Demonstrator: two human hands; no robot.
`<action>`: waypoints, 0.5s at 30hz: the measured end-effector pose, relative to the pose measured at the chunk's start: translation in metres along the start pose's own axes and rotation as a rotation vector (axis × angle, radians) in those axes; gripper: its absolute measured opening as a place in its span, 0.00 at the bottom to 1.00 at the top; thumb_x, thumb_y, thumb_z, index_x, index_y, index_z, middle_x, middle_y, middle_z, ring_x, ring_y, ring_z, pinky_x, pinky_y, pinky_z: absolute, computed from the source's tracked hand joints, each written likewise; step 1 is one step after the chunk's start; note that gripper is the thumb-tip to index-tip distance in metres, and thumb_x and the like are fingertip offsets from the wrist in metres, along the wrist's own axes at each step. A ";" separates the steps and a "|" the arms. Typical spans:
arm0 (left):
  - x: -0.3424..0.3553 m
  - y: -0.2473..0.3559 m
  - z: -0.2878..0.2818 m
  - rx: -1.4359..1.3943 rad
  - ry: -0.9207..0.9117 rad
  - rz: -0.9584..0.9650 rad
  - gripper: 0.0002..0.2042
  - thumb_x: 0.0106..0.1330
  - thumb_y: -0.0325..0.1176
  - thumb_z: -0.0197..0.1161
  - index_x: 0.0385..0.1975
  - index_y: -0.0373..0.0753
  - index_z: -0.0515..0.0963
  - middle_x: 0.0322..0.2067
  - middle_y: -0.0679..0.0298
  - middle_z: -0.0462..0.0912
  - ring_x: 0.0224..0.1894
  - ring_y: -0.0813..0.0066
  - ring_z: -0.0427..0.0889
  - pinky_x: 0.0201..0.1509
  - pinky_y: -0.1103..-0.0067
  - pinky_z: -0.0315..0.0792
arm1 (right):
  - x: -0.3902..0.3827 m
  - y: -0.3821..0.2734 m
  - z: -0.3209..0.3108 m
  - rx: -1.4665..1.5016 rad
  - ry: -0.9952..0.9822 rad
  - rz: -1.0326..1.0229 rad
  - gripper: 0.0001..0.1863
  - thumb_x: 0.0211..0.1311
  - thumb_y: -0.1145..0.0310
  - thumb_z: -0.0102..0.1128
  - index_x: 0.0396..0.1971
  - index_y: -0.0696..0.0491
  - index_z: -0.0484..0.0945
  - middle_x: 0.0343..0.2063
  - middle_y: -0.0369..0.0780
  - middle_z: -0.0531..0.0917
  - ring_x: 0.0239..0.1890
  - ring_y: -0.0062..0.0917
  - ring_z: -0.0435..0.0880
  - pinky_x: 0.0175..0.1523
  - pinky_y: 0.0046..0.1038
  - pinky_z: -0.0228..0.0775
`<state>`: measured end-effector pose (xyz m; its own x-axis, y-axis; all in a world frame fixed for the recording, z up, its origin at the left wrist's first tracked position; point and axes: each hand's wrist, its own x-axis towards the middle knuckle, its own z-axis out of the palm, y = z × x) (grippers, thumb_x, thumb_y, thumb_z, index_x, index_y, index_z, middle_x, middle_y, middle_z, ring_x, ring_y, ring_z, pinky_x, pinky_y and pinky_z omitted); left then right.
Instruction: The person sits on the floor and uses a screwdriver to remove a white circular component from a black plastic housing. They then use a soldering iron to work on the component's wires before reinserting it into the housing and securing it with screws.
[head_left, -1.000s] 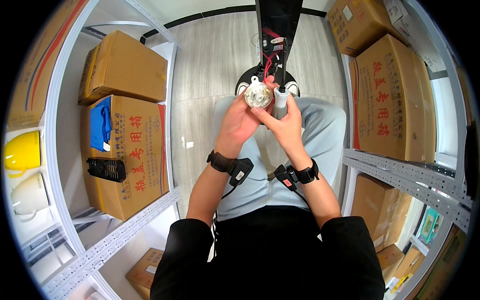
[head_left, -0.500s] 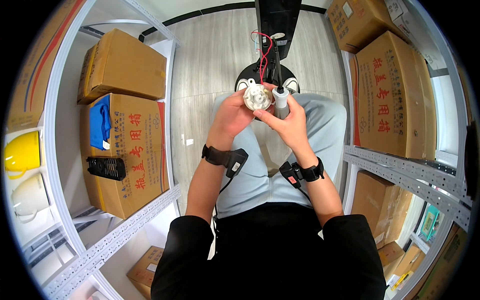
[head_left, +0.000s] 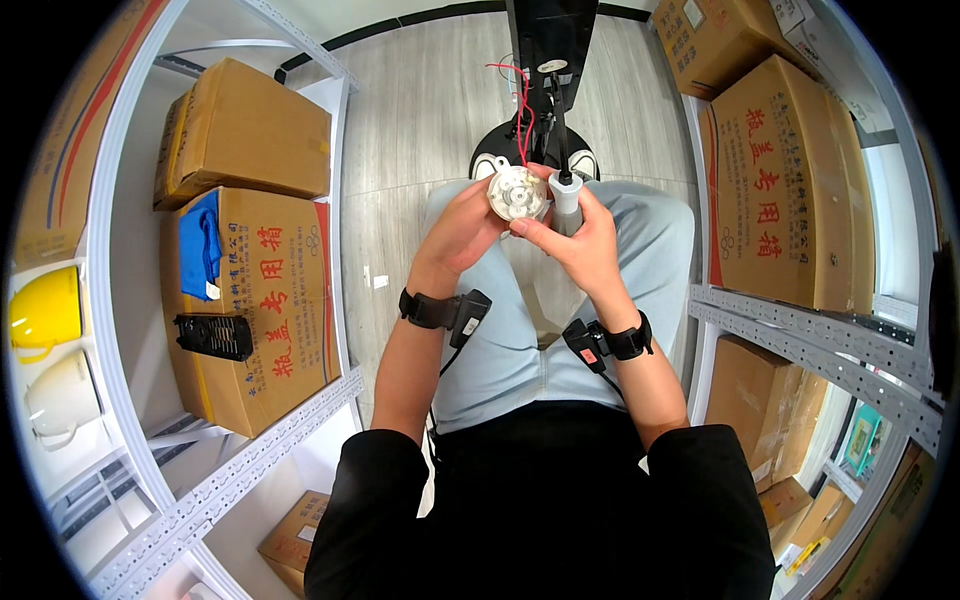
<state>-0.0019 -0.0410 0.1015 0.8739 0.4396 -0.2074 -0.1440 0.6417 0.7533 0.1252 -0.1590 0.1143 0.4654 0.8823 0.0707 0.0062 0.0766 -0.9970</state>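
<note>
My left hand (head_left: 468,232) is closed round a round white-and-clear plastic part (head_left: 517,193) that has a small loop on its rim and molded rings on its face. Red wires (head_left: 527,130) run away from its far side. A screwdriver-like tool (head_left: 566,200), with a grey-white handle and a long black shaft pointing away from me, is gripped by my right hand (head_left: 578,240). The right thumb reaches across to the near edge of the round part, so both things sit side by side above my knees. The fingers behind them are partly hidden.
A black stand (head_left: 553,50) with a round base rises ahead, between my shoes. Metal shelves (head_left: 205,505) flank me, stacked with cardboard boxes (head_left: 262,290). A blue cloth (head_left: 201,245) and a black slotted object (head_left: 213,337) lie on the left box. Yellow and white cups stand farther left.
The red wires have shifted slightly left at their far end. Both hands keep their hold on the round part and the tool, almost in the same place.
</note>
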 end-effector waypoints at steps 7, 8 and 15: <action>-0.001 -0.005 -0.007 -0.036 -0.013 -0.025 0.17 0.77 0.33 0.45 0.59 0.33 0.72 0.52 0.60 0.79 0.50 0.72 0.80 0.54 0.75 0.75 | -0.002 0.000 -0.003 -0.036 -0.021 0.002 0.26 0.47 0.63 0.79 0.46 0.56 0.81 0.34 0.34 0.85 0.35 0.16 0.79 0.42 0.24 0.73; -0.001 -0.005 -0.006 -0.056 -0.026 -0.005 0.17 0.77 0.33 0.45 0.58 0.35 0.73 0.51 0.61 0.80 0.51 0.73 0.80 0.54 0.76 0.75 | -0.002 0.000 -0.003 -0.062 -0.015 -0.007 0.26 0.46 0.63 0.79 0.47 0.55 0.81 0.34 0.34 0.85 0.34 0.17 0.80 0.42 0.24 0.73; 0.003 -0.016 0.003 -0.134 0.028 0.128 0.18 0.77 0.35 0.44 0.57 0.30 0.72 0.54 0.56 0.78 0.53 0.67 0.79 0.59 0.71 0.74 | 0.000 0.002 -0.003 -0.168 0.023 -0.115 0.29 0.47 0.66 0.80 0.52 0.55 0.80 0.43 0.34 0.83 0.43 0.20 0.80 0.50 0.24 0.72</action>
<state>0.0039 -0.0516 0.0910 0.8314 0.5392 -0.1341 -0.3151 0.6563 0.6855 0.1280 -0.1608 0.1126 0.4734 0.8611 0.1853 0.2068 0.0959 -0.9737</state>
